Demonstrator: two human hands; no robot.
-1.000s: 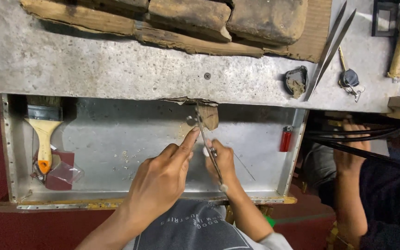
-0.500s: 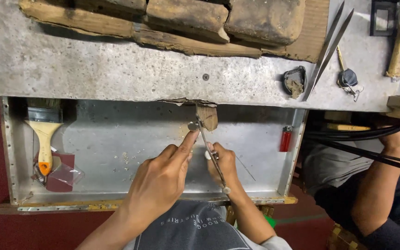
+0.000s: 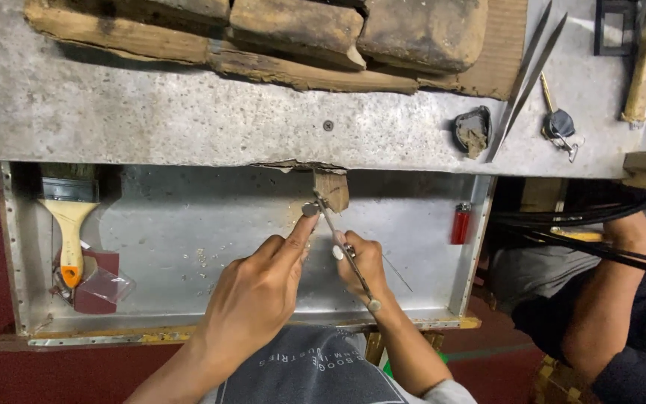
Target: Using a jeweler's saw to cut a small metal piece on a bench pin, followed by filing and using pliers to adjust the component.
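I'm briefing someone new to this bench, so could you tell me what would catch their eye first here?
At the centre, the left hand presses a fingertip against a small metal piece at the wooden peg, while the right hand works a thin metal tool on it. A paintbrush lies in the metal tray at left, a red lighter at right.

small metal piece [image 3: 309,209] — against wooden bench peg [image 3: 331,189] | slim metal tool [image 3: 345,251] — slanted, tip at piece
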